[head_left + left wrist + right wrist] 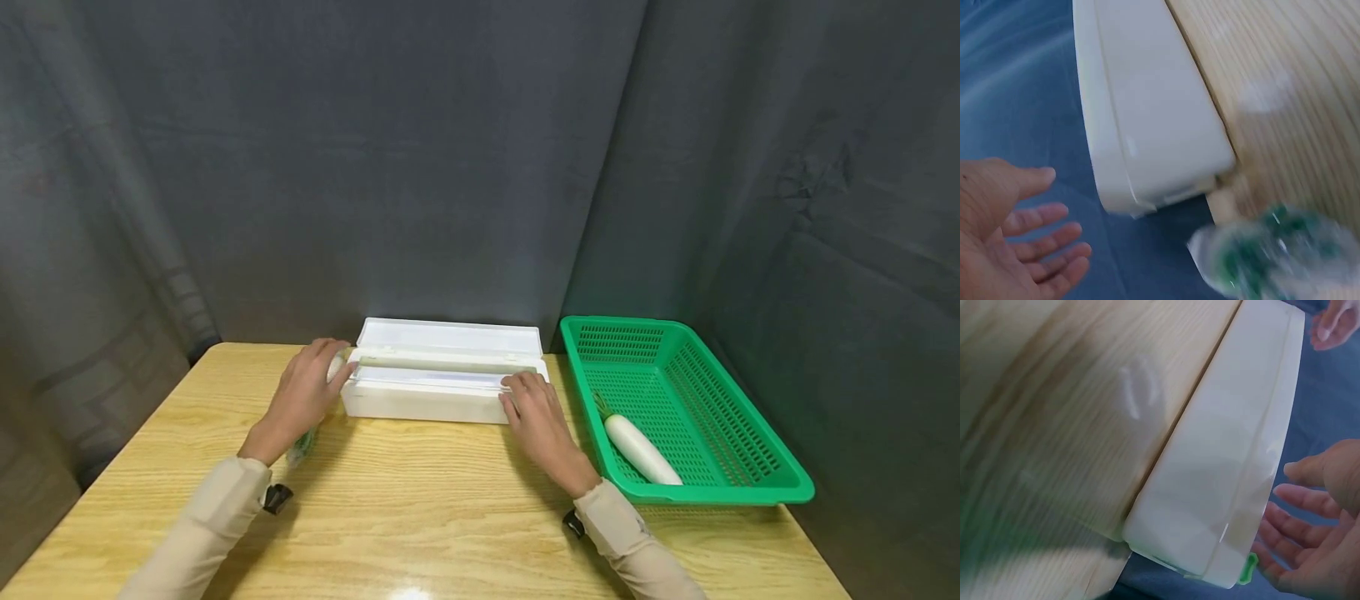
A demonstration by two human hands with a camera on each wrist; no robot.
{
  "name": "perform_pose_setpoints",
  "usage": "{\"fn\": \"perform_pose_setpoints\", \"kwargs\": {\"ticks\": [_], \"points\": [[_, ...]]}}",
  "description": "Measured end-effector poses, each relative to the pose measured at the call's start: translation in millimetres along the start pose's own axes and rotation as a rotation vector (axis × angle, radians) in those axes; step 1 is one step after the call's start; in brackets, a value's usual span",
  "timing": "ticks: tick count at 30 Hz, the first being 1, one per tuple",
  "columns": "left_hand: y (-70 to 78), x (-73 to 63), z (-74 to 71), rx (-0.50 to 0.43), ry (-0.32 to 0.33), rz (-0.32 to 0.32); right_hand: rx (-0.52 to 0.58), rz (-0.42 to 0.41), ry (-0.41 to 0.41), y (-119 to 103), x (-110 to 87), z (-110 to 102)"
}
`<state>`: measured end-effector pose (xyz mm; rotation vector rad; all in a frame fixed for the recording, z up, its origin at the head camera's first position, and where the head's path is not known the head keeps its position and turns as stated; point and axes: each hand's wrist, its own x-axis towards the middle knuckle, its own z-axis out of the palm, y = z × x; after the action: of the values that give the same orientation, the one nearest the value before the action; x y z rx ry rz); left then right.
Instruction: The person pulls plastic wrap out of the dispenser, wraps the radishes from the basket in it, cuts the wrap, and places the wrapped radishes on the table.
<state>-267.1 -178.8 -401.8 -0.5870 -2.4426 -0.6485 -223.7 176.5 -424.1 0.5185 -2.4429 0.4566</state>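
Note:
A long white box point(427, 406) lies across the far part of the table, its hinged lid point(450, 336) raised at the back. At its left end is my left hand point(306, 385), fingers apart and loosely bent, with a gap to the box in the left wrist view. My right hand point(542, 421) is at the front right corner, fingers extended over the rim; whether they touch it I cannot tell. Beside the left wrist lies a clear plastic-wrapped bundle with green leaves point(1272, 250). A whitish piece point(337, 365) shows behind the left fingers, mostly hidden.
At the right stands a green slotted plastic basket point(757, 433) holding a white radish point(641, 450) with short green stems. A dark grey curtain point(390, 167) hangs behind the wooden table point(420, 508). A small green tab point(1248, 569) sticks out at the box's right end.

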Motion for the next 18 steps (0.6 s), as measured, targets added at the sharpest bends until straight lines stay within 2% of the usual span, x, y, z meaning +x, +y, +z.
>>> {"fn": "perform_pose_setpoints", "kwargs": {"ticks": [3,7,14,18], "points": [[10.0,3.9,7.1,-0.037,-0.026,0.083,0.019,0.018,-0.023,-0.4,2.7,0.9],[22.6,7.5,17.8,-0.083,-0.092,0.113,0.036,0.05,-0.063,-0.3,6.8,1.8],[26.8,11.9,36.9,-0.097,-0.176,0.072,0.059,0.093,-0.084,-0.7,10.3,2.5],[25.2,14.5,42.6,-0.098,-0.17,0.059,0.065,0.096,-0.068,-1.0,11.5,3.0]]}}
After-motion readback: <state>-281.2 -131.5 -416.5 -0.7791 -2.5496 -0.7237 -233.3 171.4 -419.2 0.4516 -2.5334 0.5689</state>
